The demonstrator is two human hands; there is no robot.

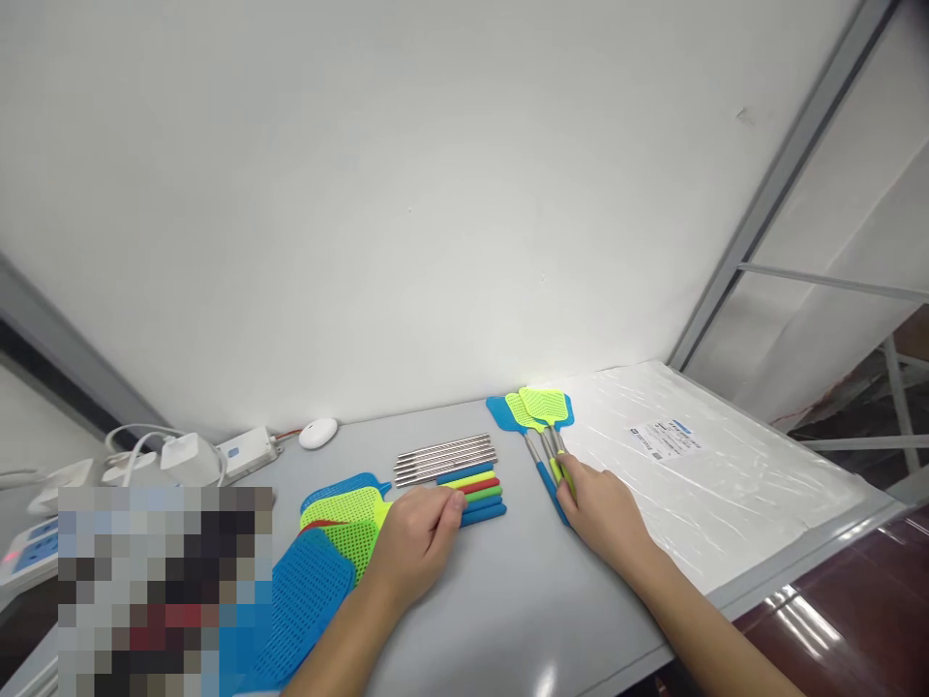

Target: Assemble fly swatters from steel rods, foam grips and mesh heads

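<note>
Right hand on assembled flyswatters, left hand by loose parts

Right hand [591, 503] was at the fanned assembled flyswatters [546, 404], fingers pinched around a yellow grip; a blue-gripped one lay right alongside. Heads overlapped at the back of the desk [508, 620], close to the wall, partly over the edge of the plastic-wrapped sheet [726, 503].

Left hand [421, 528] had its fingers curled in, thumb on top, between the loose flyswatter heads [309, 581] and the coloured grips [479, 494]. Couldn't tell if it pinched anything; palm side hidden. Metal rods [446, 460] lay in a near-parallel row just behind the grips. White adapters [190, 458] and a round white case [317, 433] sat further left.

Risks, my judgement: overlapped heads could snag through their mesh, so lifting one flyswatter might drag or twist its neighbours. Grips looked round and lay loose, so a bump from the left knuckles could roll them or scatter the row. Rods looked smooth, likely to slide if nudged. Fanned heads could catch on the wrinkled film. The loose heads were stacked askew; a forearm brushing them could shift the pile.
</note>
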